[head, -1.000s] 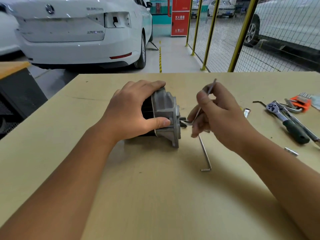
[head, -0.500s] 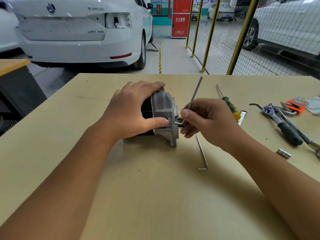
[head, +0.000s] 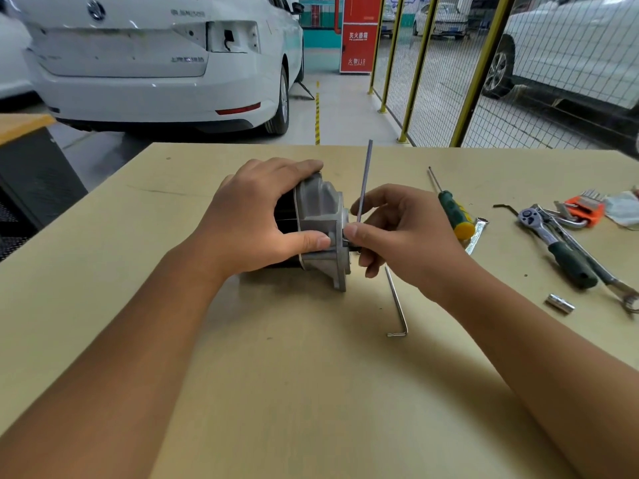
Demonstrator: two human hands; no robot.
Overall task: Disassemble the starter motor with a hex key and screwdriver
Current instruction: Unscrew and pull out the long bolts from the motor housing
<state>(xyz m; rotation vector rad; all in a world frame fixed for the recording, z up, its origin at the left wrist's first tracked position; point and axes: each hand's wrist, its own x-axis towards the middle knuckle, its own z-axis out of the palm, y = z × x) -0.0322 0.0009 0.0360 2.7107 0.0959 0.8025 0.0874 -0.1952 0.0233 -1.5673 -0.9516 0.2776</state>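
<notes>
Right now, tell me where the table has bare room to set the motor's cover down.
Bare: the near table between both forearms, and the far-left stretch beyond the left hand. Crowded: right side, with screwdriver, ratchet, socket.

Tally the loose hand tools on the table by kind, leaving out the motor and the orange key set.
Hex keys: 3 - one in the right hand at the starter motor, upright; one lying silver; one small dark
Screwdriver: 1
Ratchet: 1
Spanner: 1
Socket: 1
Total: 7
</notes>
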